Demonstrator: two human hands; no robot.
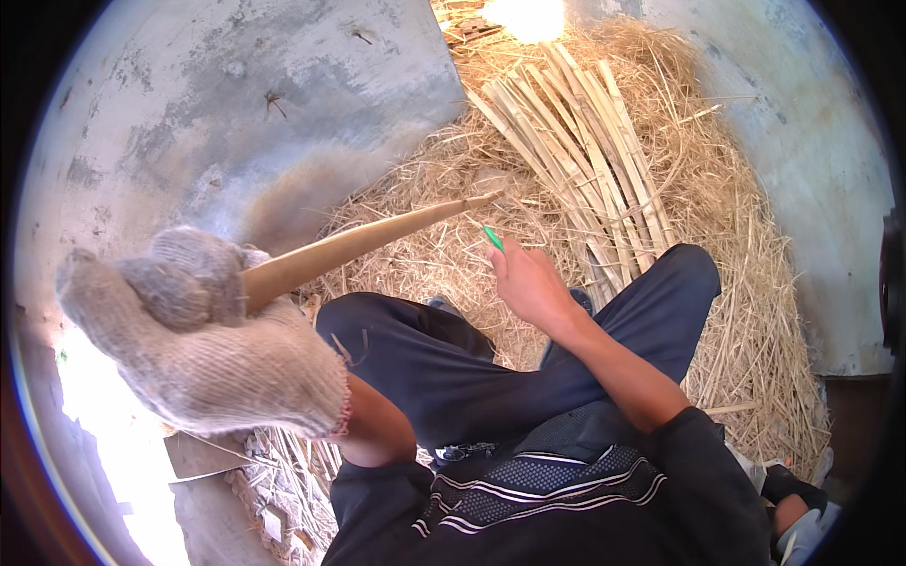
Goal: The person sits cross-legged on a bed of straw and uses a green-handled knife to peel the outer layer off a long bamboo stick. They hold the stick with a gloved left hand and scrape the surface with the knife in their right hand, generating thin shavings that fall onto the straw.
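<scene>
My left hand, in a thick grey-beige knitted glove, is closed around the wide end of a bamboo strip. From the glove the strip slants up to the right and narrows to a thin tip above my lap. My bare right hand is closed just below that tip. Out of its fingers sticks a slim green piece, perhaps part of a small tool; the rest of it is hidden in the hand. Whether the hand touches the strip I cannot tell.
A bundle of split bamboo strips lies ahead, right of centre, on a thick layer of shavings. Grey walls stand on the left and right. Beneath my arms are my bent legs. Part of another person shows at lower right.
</scene>
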